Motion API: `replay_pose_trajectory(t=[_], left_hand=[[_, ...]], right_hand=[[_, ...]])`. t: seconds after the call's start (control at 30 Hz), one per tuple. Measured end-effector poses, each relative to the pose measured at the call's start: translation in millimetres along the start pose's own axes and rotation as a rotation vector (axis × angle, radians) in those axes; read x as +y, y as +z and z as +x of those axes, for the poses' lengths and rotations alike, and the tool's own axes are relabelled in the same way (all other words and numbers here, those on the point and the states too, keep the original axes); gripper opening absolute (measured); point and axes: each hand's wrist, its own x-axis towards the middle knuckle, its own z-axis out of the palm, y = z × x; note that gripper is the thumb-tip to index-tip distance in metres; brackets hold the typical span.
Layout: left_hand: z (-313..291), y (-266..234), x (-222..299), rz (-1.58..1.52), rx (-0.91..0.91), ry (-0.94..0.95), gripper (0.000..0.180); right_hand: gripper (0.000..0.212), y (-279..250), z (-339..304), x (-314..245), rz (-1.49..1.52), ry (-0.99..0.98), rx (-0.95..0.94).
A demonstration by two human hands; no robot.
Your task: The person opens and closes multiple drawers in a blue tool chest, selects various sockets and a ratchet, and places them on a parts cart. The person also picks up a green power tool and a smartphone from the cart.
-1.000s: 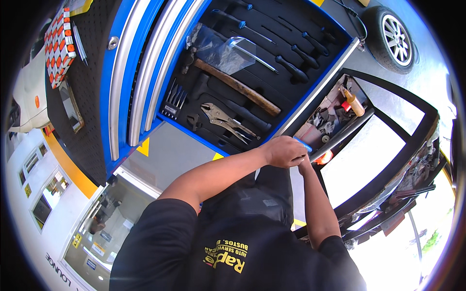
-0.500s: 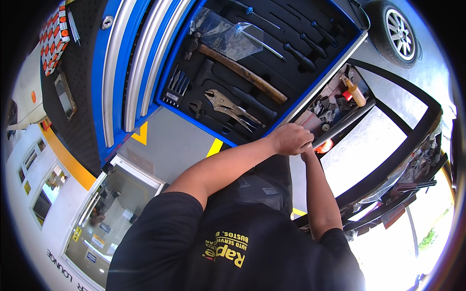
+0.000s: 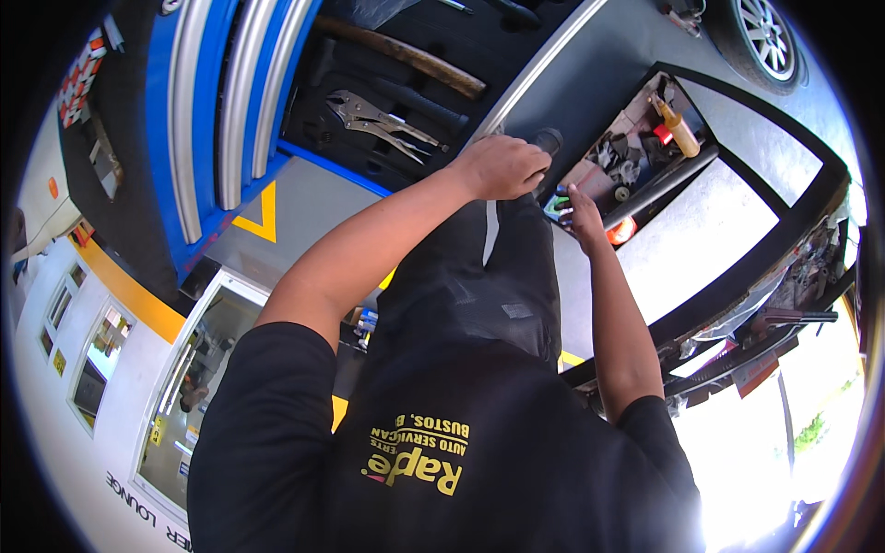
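My left hand [image 3: 502,168] is closed in a fist just off the front corner of an open tool drawer [image 3: 544,57]; whatever it may hold is hidden. Lower and to the right, my right hand [image 3: 584,217] has its fingers apart beside a tray of loose parts [image 3: 636,152]. The two hands do not touch. In the drawer's black foam lie locking pliers [image 3: 369,118], a hammer with a worn wooden handle [image 3: 415,60] and a black-handled tool [image 3: 419,100]. The pliers are closest to my left hand.
The blue tool cabinet [image 3: 166,138] with silver drawer pulls rises at left. A yellowish bottle [image 3: 680,134] stands in the parts tray, near a black frame [image 3: 774,115]. Behind is a wheel [image 3: 763,41]. A glass-fronted room [image 3: 198,369] lies at lower left.
My hands, together before, have come apart, the left one moving up and left, the right one opening. The view has shifted, so the drawer sits higher and shows less of its tools.
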Motion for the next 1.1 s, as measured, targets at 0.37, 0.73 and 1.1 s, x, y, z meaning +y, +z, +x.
replay_pose_trajectory(t=[0.37,0.73,1.1], left_hand=[[-34.2,-92.4,-61.6,0.208,0.075,-0.257,0.014],[-72.0,-180.4,-102.9,0.763,-0.150,-0.657,0.025],[-64.9,-193.3,-80.2,1.120,-0.952,-0.857,0.078]], right_hand=[[0.046,4.6,8.5,4.2,0.025,-0.006,-0.017],[0.049,2.6,15.1,-4.6,-0.001,-0.030,-0.024],[0.047,7.3,12.8,4.3,0.068,-0.042,-0.023]])
